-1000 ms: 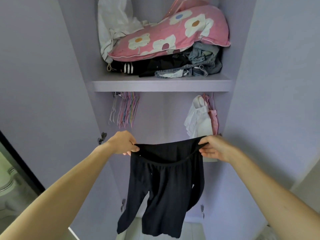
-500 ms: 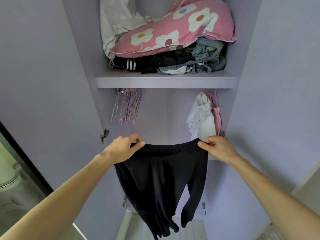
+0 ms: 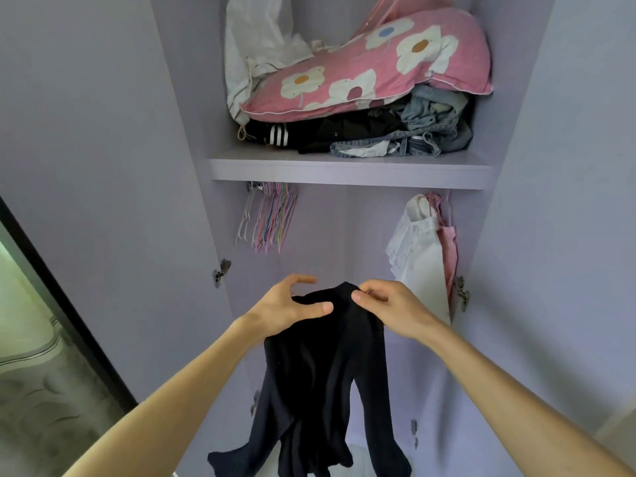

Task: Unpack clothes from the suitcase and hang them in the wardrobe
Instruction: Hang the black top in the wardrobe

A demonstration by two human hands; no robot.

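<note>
**Black garment held bunched below the wardrobe shelf**

The black garment (image 3: 320,373) is a soft, matt knit. It hangs in limp folds well below the shelf (image 3: 347,172), in front of the open wardrobe (image 3: 344,235), with its top gathered into a narrow bunch between both hands.

The right hand (image 3: 392,308) has its grip closed on that bunch, thumb and fingertips pinching the top edge. The left hand (image 3: 289,308) is just beside it. Its thumb lies flat across the cloth, which runs in between thumb and fingers. That grip is half apart, the forefinger lifted clear of the fabric.

On the shelf lies a plump pink pillow (image 3: 371,74) printed with big white flowers. It lies on a crumpled heap: a dark folded piece with three white stripes (image 3: 278,134) and pale, wrinkled denim (image 3: 423,132). A white cloth (image 3: 261,39) slumps at the pillow's left end.

Directly under the shelf, at its left end, hangs a tight cluster of thin pastel hangers (image 3: 272,218). Under its right end hang a ruffled white shirt (image 3: 416,256) and a pink garment (image 3: 449,249), pressed side by side.
</note>
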